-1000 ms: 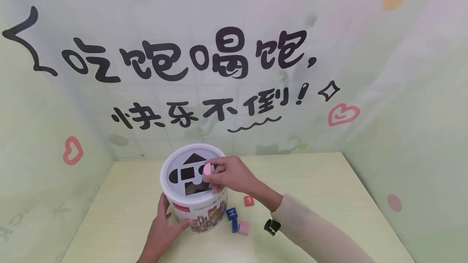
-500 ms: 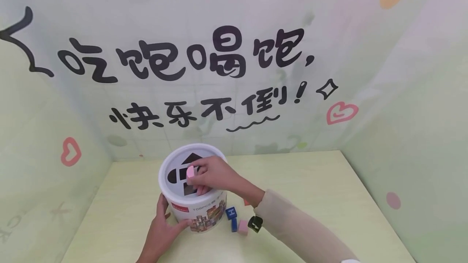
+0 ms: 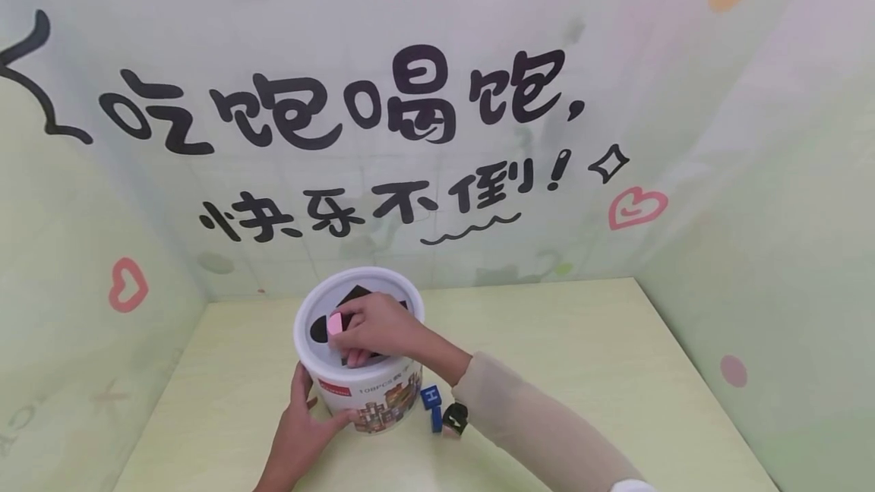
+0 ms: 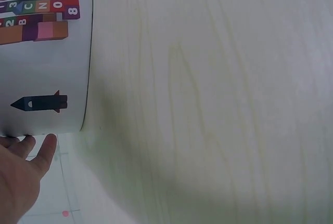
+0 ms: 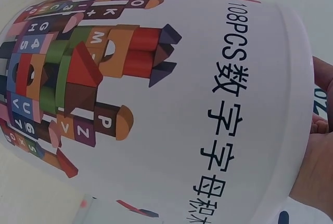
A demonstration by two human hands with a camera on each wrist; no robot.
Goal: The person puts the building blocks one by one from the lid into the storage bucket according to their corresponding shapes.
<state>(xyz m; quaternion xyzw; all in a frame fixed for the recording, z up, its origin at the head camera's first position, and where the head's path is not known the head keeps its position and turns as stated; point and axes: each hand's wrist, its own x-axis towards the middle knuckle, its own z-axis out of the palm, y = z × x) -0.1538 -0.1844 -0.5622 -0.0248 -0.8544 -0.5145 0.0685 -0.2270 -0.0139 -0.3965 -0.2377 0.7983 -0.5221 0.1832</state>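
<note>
In the head view, my right hand (image 3: 376, 329) pinches a pink half-round block (image 3: 334, 324) between thumb and fingers. It hovers over the white lid of a toy-block bucket (image 3: 311, 361), beside a dark half-round hole (image 3: 318, 329) at the lid's left. Other cut-outs are partly covered by this hand. My left hand (image 3: 301, 427) grips the bucket's lower left side, thumb across the printed front. The left wrist view catches its fingertips (image 4: 49, 143) against the bucket wall (image 4: 47, 68). In the right wrist view, the bucket's printed side (image 5: 171, 130) hides most of my right hand (image 5: 320, 167).
Right of the bucket lie a blue lettered block (image 3: 431, 397) and another blue block (image 3: 436, 421). A black wrist device (image 3: 455, 418) partly covers a pink block there. The pale wooden table (image 3: 581, 355) is enclosed by printed walls (image 3: 752, 287).
My right hand has carried the pink half-round block leftward across the lid, from its right side to near the left hole. The forearm now hides the red block. My left hand keeps its place.
</note>
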